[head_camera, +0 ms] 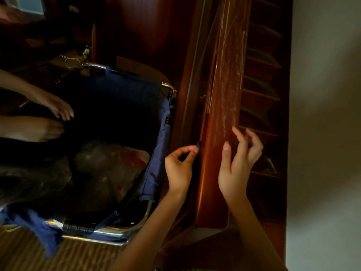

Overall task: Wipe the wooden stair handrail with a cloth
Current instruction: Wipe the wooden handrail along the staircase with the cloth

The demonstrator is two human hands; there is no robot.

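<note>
The rail runs up mid-frame, streaked pale. Your left hand pinches what looks like the cloth by a blue corner, hard against the rail's left edge, likely to start there. Your right hand hangs loose-fingered, gripping nothing, at the right edge. The basket crowds the left; the free room is up-rail.

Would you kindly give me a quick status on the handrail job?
Left hand pinching a small blue scrap beside the handrail. Right hand open over it. Rail streaked pale. Blue cart close alongside.
</note>
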